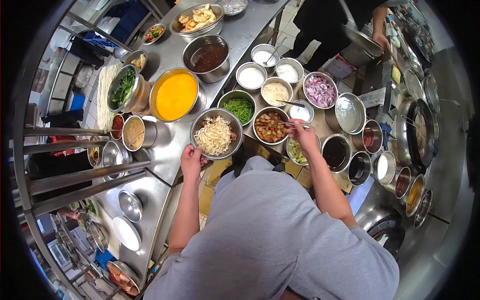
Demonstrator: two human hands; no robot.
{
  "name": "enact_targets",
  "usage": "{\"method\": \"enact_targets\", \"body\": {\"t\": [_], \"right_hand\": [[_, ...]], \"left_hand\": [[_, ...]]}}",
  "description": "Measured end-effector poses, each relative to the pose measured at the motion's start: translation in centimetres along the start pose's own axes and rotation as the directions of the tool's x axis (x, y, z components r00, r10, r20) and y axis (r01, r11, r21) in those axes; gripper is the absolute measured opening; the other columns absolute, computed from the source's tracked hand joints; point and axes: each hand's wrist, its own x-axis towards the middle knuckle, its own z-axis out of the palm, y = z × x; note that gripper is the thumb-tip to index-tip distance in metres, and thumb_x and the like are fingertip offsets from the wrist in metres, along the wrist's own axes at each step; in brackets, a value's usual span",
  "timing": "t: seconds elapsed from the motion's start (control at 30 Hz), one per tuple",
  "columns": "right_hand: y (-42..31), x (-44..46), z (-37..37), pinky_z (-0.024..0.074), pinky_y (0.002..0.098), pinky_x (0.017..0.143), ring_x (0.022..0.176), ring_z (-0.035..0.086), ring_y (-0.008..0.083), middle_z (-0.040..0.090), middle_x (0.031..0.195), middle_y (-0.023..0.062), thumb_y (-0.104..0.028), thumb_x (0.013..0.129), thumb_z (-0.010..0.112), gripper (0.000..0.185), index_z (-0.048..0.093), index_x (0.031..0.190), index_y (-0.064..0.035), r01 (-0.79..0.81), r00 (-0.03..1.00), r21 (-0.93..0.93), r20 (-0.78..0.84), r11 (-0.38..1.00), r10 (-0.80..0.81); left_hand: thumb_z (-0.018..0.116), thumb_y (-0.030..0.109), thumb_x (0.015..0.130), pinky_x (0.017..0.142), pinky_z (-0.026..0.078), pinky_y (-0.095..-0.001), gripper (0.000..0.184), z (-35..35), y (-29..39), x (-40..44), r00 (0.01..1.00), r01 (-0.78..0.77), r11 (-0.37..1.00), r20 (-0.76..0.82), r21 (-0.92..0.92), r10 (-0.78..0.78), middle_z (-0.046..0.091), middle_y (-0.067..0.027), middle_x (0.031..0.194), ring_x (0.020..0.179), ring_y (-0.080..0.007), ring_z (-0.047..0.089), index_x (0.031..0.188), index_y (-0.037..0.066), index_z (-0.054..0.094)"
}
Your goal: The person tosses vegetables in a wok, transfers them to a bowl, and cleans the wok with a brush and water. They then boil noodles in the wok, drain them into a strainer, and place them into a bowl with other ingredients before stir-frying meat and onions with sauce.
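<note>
My left hand (192, 159) grips the lower left rim of a steel bowl (237, 148) heaped with bean sprouts (215, 136), with some reddish bits at their right side. In my right hand (302, 134) is the handle of a metal spoon (288, 123), its fingers closed round it. The spoon reaches into a steel bowl of browned diced pieces (270, 127). Just above and between these two bowls stands a bowl of cut green vegetables (239, 109). Below my right hand, partly covered by it, is a bowl of pale green slices (296, 151).
Ahead stand bowls of white powder (251, 77), sliced purple onion (320, 90) and dark liquid (335, 153). Left are a bowl of yellow liquid (175, 95) and metal rails (90, 177). A wok (421, 132) is at the right. Another person's hand (382, 42) shows at the upper right.
</note>
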Motion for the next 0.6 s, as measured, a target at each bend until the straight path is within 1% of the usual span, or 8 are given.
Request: {"method": "enact_targets", "body": {"t": [0.17,0.23,0.37,0.4,0.5,0.53,0.57,0.6], "right_hand": [[0.5,0.0,-3.0,0.0463,0.0218,0.061,0.072,0.059,0.0096,0.063,0.089,0.0054,-0.020,0.093,0.046,0.022,0.057,0.104,-0.0049,-0.034,0.999,0.086,-0.017,0.996,0.036],[0.0,-0.6,-3.4,0.0458,0.0219,0.060,0.072,0.059,0.0113,0.063,0.088,0.0076,-0.019,0.092,0.048,0.022,0.058,0.103,-0.0027,-0.055,0.996,0.162,-0.064,0.985,0.066],[-0.5,-1.7,-4.0,0.0447,0.0209,0.062,0.076,0.059,0.0103,0.063,0.092,0.0060,-0.022,0.091,0.049,0.023,0.058,0.102,-0.0045,-0.022,0.997,0.182,-0.073,0.983,0.036],[-2.0,-2.9,-3.3,0.0444,0.0205,0.062,0.077,0.059,0.0104,0.063,0.093,0.0065,-0.023,0.091,0.050,0.023,0.058,0.102,-0.0045,-0.016,0.997,0.182,-0.071,0.983,0.029],[-5.7,-6.3,-0.5,0.0458,0.0236,0.066,0.078,0.059,0.0114,0.063,0.098,0.0077,-0.020,0.092,0.047,0.024,0.060,0.104,-0.0029,0.196,0.979,0.061,-0.061,0.979,-0.192],[-6.8,-7.4,0.8,0.0458,0.0236,0.066,0.078,0.059,0.0114,0.063,0.098,0.0077,-0.020,0.092,0.047,0.024,0.060,0.104,-0.0029,0.196,0.980,0.059,-0.056,0.979,-0.193],[-7.7,-8.6,2.3,0.0464,0.0253,0.069,0.080,0.059,0.0131,0.063,0.100,0.0074,-0.017,0.092,0.047,0.023,0.060,0.104,-0.0021,0.375,0.927,-0.064,0.005,0.925,-0.375],[-8.0,-9.3,3.7,0.0471,0.0271,0.073,0.083,0.060,0.0148,0.062,0.102,0.0070,-0.014,0.092,0.046,0.023,0.060,0.104,-0.0012,0.540,0.841,-0.175,0.084,0.823,-0.534]], "left_hand": [[0.053,0.012,0.086,0.045,0.041,-0.0175,0.012,0.4,0.5,0.2,1.000,0.006,1.000,0.023,-0.014,-0.005,0.056,0.0004,0.061,0.047,-0.0052,0.050,0.076,0.010,0.047],[0.053,0.012,0.086,0.045,0.041,-0.0175,0.012,0.6,0.7,0.4,1.000,0.009,1.000,0.029,-0.007,-0.009,0.056,0.0006,0.061,0.048,-0.0051,0.050,0.076,0.010,0.047],[0.053,0.013,0.085,0.046,0.044,-0.0178,0.011,1.3,0.6,0.7,1.000,0.005,0.999,0.004,0.047,-0.005,0.055,0.0003,0.063,0.049,-0.0062,0.051,0.076,0.011,0.047],[0.053,0.013,0.085,0.046,0.044,-0.0180,0.011,1.5,0.6,0.8,1.000,-0.006,0.998,0.029,0.060,0.005,0.055,0.0002,0.063,0.050,-0.0061,0.051,0.076,0.011,0.047],[0.053,0.013,0.086,0.047,0.043,-0.0181,0.010,2.5,0.4,1.6,0.999,-0.027,0.995,0.047,0.099,0.022,0.056,0.0003,0.065,0.050,-0.0060,0.051,0.078,0.010,0.048],[0.053,0.013,0.086,0.047,0.043,-0.0183,0.009,3.0,0.6,1.6,0.996,-0.030,0.995,0.083,0.097,0.022,0.056,0.0003,0.066,0.051,-0.0060,0.051,0.078,0.010,0.048],[0.053,0.013,0.086,0.048,0.042,-0.0184,0.009,3.5,0.7,1.7,0.992,-0.032,0.995,0.124,0.096,0.020,0.056,0.0004,0.066,0.051,-0.0061,0.051,0.079,0.009,0.048],[0.053,0.012,0.086,0.047,0.041,-0.0186,0.010,4.0,1.0,1.7,0.988,-0.043,0.993,0.153,0.107,0.026,0.055,0.0008,0.066,0.051,-0.0059,0.050,0.079,0.009,0.048]]}}
